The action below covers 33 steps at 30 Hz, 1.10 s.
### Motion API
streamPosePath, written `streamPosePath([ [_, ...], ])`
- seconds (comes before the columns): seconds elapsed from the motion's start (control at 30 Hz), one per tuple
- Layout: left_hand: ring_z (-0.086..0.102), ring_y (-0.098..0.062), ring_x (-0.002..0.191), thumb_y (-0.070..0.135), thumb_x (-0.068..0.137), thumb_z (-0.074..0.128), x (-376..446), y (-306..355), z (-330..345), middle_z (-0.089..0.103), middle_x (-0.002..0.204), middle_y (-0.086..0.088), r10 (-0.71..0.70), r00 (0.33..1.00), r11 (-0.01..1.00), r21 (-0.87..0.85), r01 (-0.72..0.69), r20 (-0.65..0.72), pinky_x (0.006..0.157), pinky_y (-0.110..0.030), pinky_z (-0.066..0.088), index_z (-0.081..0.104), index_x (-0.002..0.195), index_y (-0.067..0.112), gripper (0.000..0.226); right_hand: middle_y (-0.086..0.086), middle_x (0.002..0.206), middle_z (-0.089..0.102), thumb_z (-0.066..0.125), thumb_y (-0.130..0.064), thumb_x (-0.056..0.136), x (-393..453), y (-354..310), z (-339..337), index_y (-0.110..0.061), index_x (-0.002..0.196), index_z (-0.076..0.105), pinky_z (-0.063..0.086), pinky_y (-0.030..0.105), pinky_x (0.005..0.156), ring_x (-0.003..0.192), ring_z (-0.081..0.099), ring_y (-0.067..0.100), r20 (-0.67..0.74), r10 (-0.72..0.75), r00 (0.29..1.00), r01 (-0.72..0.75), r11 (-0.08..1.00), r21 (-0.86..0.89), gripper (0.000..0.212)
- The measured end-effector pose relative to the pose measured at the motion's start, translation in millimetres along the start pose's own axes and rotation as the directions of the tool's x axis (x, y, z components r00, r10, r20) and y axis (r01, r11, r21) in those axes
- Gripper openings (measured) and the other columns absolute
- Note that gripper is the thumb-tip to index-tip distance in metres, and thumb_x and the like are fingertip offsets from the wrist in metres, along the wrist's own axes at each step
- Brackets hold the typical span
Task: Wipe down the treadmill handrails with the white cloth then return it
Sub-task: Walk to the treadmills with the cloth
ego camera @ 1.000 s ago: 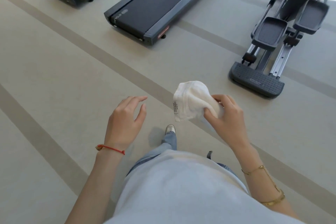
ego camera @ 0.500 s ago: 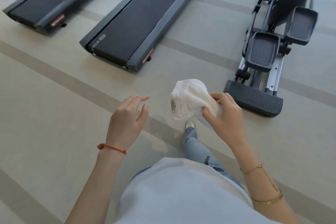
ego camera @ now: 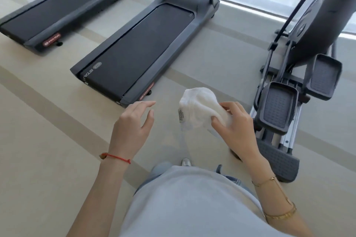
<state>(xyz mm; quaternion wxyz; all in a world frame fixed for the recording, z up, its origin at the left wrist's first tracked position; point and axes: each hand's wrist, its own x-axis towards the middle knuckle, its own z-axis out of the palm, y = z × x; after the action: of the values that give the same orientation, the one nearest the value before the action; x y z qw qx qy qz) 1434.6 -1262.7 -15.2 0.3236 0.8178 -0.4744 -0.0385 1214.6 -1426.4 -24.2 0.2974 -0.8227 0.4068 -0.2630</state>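
White cloth — bunched into a soft rounded lump, ribbed or terry texture, with a small printed care tag hanging off its left edge. It is being held in the air in front of the person's torso, above the floor, just short of the near end of the closer treadmill.

Right hand is gripping the cloth from the right: thumb pressing on the near side, fingers curling over the top, the bulk of the fabric sticking out to the upper left of the grip. Wrist is bending slightly inward; two gold bracelets are sitting on the forearm.

Left hand is hovering beside the cloth, apart from it and holding nothing — fingers relaxed and gently spread, pointing forward toward the treadmill's rear edge, thumb angling up. A red cord bracelet is circling the wrist.

A second treadmill is lying further left; an elliptical trainer is standing to the right, near the right hand. The treadmill uprights are rising out of frame at the top.
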Motion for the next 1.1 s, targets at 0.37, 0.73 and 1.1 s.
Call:
streamPosePath([
  [0.37, 0.062, -0.013, 0.108, 0.02, 0.099, 0.053, 185.8, -1.0, 66.4, 0.068, 0.115, 0.003, -0.024, 1.0, 1.0, -0.006, 0.024, 0.001, 0.093, -0.03, 0.051, 0.067, 0.119, 0.017, 0.024, -0.008, 0.103, 0.06, 0.07, -0.024, 0.08, 188.3, 53.7, 8.1, -0.016, 0.11, 0.062, 0.04, 0.01, 0.074, 0.086, 0.053, 0.004, 0.003, 0.041, 0.999, -0.041, 0.999, 0.036, 0.032],
  [0.73, 0.063, -0.014, 0.108, 0.018, 0.097, 0.056, 434.8, -8.9, 135.9, 0.068, 0.115, 0.005, 0.018, 1.0, 0.999, -0.036, -0.018, -0.002, 0.092, -0.036, 0.052, 0.068, 0.118, 0.017, 0.023, -0.008, 0.101, 0.06, 0.071, -0.024, 0.079, 421.2, 107.4, 29.0, -0.016, 0.109, 0.062, 0.038, 0.003, 0.071, 0.082, 0.052, 0.004, -0.049, 0.067, 0.997, -0.066, 0.998, 0.012, 0.032],
  [1.1, 0.062, -0.012, 0.109, 0.019, 0.098, 0.055, 644.6, -0.5, 168.7, 0.067, 0.116, 0.007, 0.058, 0.998, 0.998, -0.003, -0.058, 0.005, 0.092, -0.033, 0.052, 0.067, 0.12, 0.019, 0.025, -0.008, 0.099, 0.06, 0.072, -0.021, 0.079, 640.1, 132.7, 26.8, -0.014, 0.105, 0.063, 0.036, 0.001, 0.072, 0.078, 0.05, 0.001, -0.121, 0.02, 0.992, -0.018, 1.0, 0.019, 0.029],
])
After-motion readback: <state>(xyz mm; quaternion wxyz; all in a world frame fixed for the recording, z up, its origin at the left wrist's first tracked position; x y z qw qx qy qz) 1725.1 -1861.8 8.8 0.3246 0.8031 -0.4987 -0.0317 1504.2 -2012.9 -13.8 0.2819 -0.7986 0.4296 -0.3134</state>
